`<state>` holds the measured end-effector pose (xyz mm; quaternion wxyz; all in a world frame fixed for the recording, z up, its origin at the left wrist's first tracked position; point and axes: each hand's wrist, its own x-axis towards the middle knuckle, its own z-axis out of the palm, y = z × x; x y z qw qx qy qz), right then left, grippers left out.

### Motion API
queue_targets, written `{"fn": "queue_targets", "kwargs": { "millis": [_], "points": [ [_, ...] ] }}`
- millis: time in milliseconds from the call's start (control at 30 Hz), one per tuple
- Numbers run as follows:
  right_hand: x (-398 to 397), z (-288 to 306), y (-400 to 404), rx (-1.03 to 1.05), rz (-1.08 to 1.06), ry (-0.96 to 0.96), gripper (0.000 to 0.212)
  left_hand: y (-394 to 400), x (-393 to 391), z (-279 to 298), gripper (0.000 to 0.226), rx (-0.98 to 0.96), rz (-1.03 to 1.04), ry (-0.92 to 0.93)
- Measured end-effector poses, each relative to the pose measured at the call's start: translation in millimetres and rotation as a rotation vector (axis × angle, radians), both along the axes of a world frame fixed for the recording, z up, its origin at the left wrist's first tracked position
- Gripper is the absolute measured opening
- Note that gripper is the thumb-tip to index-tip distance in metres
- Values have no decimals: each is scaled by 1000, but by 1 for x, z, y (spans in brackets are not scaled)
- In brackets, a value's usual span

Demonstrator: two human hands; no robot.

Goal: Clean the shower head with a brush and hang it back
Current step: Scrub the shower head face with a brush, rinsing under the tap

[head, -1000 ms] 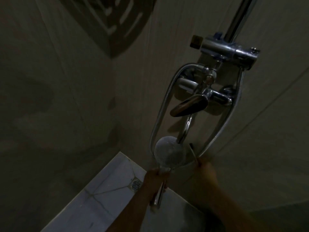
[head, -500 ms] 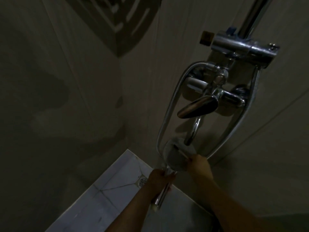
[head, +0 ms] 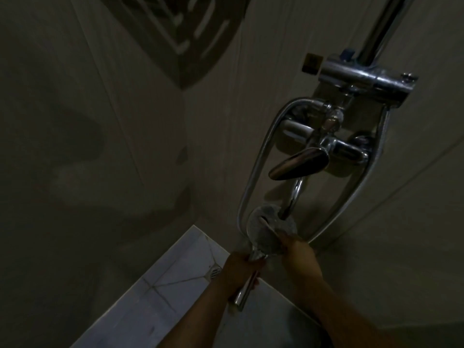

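No readable text, label or number — too dim.

pale tiled floor (head: pixel 175 280), apparently a drain (head: pixel 214 272)

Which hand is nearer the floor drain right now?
Left. The left hand grips the chrome shower head handle just right of the square metal floor drain; the right hand, holding the brush, is farther right.

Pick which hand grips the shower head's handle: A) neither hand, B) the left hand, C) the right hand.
B: the left hand is wrapped round the handle of the shower head, while the right hand holds the brush across its face.
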<state>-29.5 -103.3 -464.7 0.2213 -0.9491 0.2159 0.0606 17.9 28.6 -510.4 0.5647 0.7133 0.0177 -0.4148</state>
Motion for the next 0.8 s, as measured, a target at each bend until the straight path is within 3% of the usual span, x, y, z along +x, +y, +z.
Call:
{"fn": "queue_targets", "kwargs": {
  "millis": [133, 267, 367, 467, 600, 700, 800],
  "points": [
    [3, 1, 10, 151, 4, 36, 36, 3, -2, 0, 26, 5, -3, 7],
    [-2, 12, -1, 187, -258, -39, 27, 9, -6, -2, 25, 45, 9, 24],
    [-10, 8, -3, 171, -185, 60, 30, 9, -8, -1, 23, 37, 104, 49],
    [-21, 3, -13, 275, -493, -49, 26, 4, -8, 1, 30, -19, 170, 113],
    [-37, 4, -25, 372, -824, -205, 26, -5, -8, 7, 37, -62, 47, 202],
    [-40, 5, -28, 397, -855, -268, 34, -14, -11, 10, 38, -143, 114, 296],
    [-38, 8, -29, 381, -814, -383, 33, -22, -11, 7, 41, -43, 136, 177]
  ]
}}
